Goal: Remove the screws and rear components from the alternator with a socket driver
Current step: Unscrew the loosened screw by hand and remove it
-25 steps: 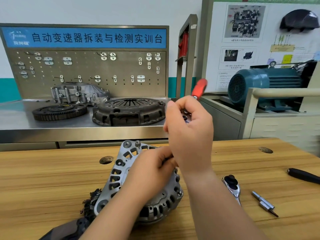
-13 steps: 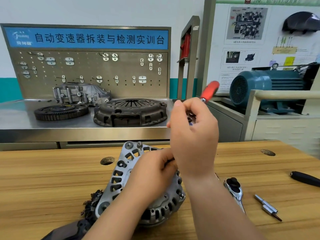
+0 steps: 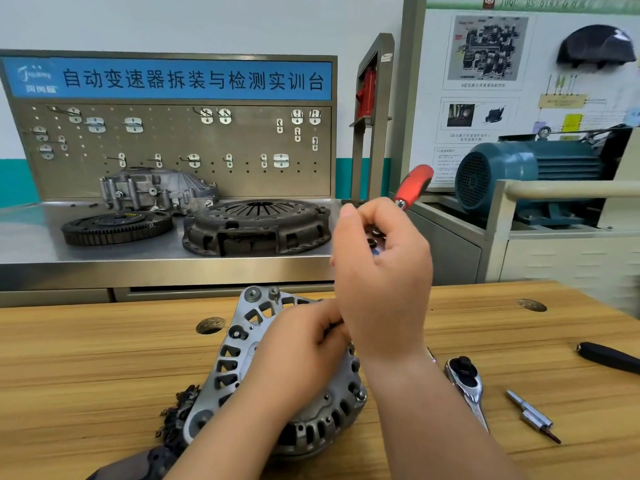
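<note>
A silver alternator [image 3: 239,368] lies on the wooden bench [image 3: 86,368], rear face up. My left hand [image 3: 301,355] rests on top of it with curled fingers that grip something under my right hand; what it grips is hidden. My right hand [image 3: 381,271] is raised above it and holds a socket driver with a red handle [image 3: 414,185], whose handle end sticks out up and to the right. The driver's shaft and tip are hidden behind my hands.
A chrome ratchet [image 3: 465,379] and a small extension bit [image 3: 530,414] lie right of the alternator. A black handle [image 3: 609,356] is at the right edge. Behind the bench a steel table holds a clutch cover [image 3: 256,225], flywheel [image 3: 116,226] and housing [image 3: 156,190]. A blue motor [image 3: 526,171] stands at right.
The red handle has swung further to the right as my right hand turned. My left hand has stayed on the alternator.
</note>
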`<act>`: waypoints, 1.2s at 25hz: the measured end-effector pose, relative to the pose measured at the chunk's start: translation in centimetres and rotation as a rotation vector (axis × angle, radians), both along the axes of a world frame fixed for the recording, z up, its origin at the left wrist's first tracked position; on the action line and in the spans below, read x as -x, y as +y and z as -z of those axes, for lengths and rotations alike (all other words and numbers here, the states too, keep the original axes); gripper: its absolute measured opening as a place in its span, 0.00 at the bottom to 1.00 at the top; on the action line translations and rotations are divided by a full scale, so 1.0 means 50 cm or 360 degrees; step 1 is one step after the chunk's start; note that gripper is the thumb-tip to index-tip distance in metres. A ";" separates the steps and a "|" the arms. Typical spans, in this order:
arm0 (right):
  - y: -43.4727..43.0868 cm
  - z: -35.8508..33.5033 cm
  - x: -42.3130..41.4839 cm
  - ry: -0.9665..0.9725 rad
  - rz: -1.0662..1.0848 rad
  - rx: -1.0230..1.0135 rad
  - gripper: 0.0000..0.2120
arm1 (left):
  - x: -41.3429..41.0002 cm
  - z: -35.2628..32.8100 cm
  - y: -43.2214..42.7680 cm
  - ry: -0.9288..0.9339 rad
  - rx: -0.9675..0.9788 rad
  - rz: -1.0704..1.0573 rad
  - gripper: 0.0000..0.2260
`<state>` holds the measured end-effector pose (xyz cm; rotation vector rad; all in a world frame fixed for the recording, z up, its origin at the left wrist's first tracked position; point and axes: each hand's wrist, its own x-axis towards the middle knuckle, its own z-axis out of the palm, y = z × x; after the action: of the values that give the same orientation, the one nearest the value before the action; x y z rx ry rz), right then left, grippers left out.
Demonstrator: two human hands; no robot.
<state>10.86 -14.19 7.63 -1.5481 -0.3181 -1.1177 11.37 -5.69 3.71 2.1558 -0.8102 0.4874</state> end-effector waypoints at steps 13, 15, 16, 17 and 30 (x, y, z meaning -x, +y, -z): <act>0.004 0.003 -0.003 -0.0057 -0.0025 -0.0091 0.15 | 0.000 -0.002 0.000 0.0047 -0.0008 0.0027 0.27; -0.002 -0.001 -0.003 0.0037 -0.0259 -0.0080 0.15 | -0.004 0.005 0.006 0.0030 0.0012 0.0062 0.21; -0.011 -0.007 -0.001 0.0131 -0.0554 -0.0050 0.15 | -0.007 0.010 0.008 0.0042 0.0011 0.0083 0.16; -0.021 -0.014 0.002 0.0235 -0.0963 -0.0010 0.14 | -0.010 0.013 0.010 0.0052 0.0000 0.0087 0.13; -0.026 -0.014 -0.002 0.0239 -0.0833 -0.0107 0.14 | -0.016 0.016 0.008 0.0085 0.0012 0.0074 0.07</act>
<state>10.98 -15.51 8.31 -1.3707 -0.5403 -0.5944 12.19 -5.30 2.90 2.1293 -0.8256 0.4067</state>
